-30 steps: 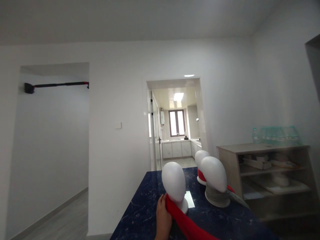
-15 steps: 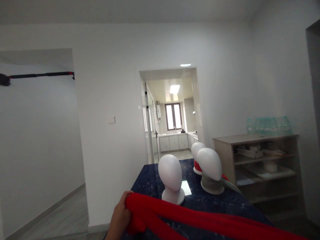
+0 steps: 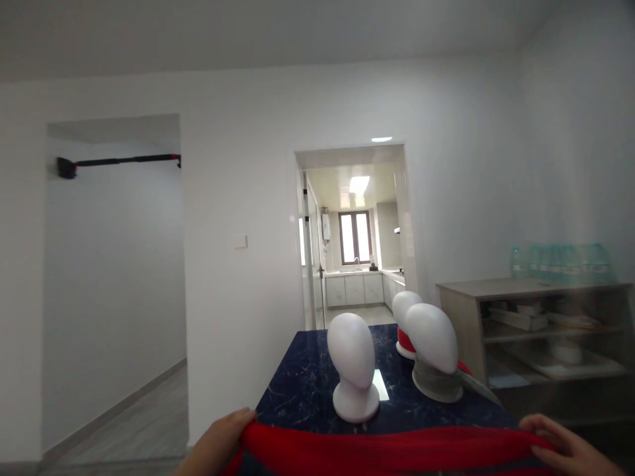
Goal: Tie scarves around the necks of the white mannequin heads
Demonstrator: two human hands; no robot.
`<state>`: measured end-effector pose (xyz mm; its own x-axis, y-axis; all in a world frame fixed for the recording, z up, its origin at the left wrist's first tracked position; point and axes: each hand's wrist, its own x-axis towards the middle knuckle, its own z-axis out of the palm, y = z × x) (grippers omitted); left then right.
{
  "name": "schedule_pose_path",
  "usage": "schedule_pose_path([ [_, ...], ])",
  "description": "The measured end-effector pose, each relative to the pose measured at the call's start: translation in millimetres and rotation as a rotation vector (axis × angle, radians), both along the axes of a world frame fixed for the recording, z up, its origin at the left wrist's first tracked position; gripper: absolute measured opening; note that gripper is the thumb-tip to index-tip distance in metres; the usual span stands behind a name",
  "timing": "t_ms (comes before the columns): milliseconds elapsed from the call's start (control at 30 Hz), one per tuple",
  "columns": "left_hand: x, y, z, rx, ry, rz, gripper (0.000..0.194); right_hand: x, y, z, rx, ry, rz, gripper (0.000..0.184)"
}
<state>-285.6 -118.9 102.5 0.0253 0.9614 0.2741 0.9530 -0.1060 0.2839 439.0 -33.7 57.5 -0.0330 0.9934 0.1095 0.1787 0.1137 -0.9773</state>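
Observation:
A red scarf [image 3: 387,451] stretches between my two hands across the bottom of the head view. My left hand [image 3: 221,439] is closed on its left end part. My right hand [image 3: 565,444] pinches it at the right. Just beyond the cloth, a bare white foam mannequin head [image 3: 351,357] stands upright on a dark blue marbled table [image 3: 292,377]. To its right is a second white head [image 3: 431,338] with a grey scarf [image 3: 436,382] around its neck. Partly hidden behind that one, a third head [image 3: 404,305] wears red cloth [image 3: 405,340] at its neck.
A wooden shelf unit [image 3: 496,288] stands at the right, with several bottles [image 3: 560,261] on top and boxes inside. Behind the table a doorway opens onto a kitchen [image 3: 354,291]. On the left, a black pole [image 3: 124,160] spans part of a wall recess.
My right hand has come into view at the right, holding the scarf. The scarf now runs nearly level and lower, and my left hand has dropped slightly. The view has shifted left.

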Motion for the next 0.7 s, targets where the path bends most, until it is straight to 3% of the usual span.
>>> schedule_pose_path([
  [67,22.0,-7.2,-2.2,-0.135,0.001,-0.034,0.048,-9.8,2.4,-3.5,-0.016,0.034,-0.004,0.041],
  [133,65.2,-21.8,5.7,-0.274,-0.061,-0.107,0.077,-32.0,-7.6,-0.3,0.005,0.035,0.022,0.044],
  [167,93.6,-31.3,13.9,-0.366,-0.109,-0.206,0.082,-48.6,-17.9,5.9,0.024,0.026,0.06,0.044],
  [233,157.3,-50.3,37.3,-0.392,-0.23,-0.439,0.091,-90.5,-44.8,28.9,0.11,0.024,0.191,0.043],
  [267,189.5,-57.8,51.2,-0.37,-0.294,-0.499,0.099,-113.7,-58.5,45.0,0.139,0.033,0.289,0.04],
  [333,247.1,-65.3,79.2,-0.306,-0.426,-0.564,0.097,-158.2,-80.3,80.7,0.188,0.059,0.426,0.032],
  [400,290.1,-62.3,103.5,-0.311,-0.558,-0.666,0.105,-192.8,-91.6,112.7,0.217,0.117,0.526,0.027],
  [467,316.1,-51.7,123.2,-0.262,-0.641,-0.802,0.09,-213.3,-94.2,134.4,0.238,0.179,0.551,0.024],
  [533,327.1,-37.5,139.8,-0.215,-0.641,-0.846,0.076,-221.6,-91.9,145.4,0.249,0.225,0.504,0.025],
  [700,320.5,-8.5,167.0,-0.211,-0.392,-0.675,0.018,-221.5,-87.8,144.8,0.225,0.406,0.361,0.046],
])
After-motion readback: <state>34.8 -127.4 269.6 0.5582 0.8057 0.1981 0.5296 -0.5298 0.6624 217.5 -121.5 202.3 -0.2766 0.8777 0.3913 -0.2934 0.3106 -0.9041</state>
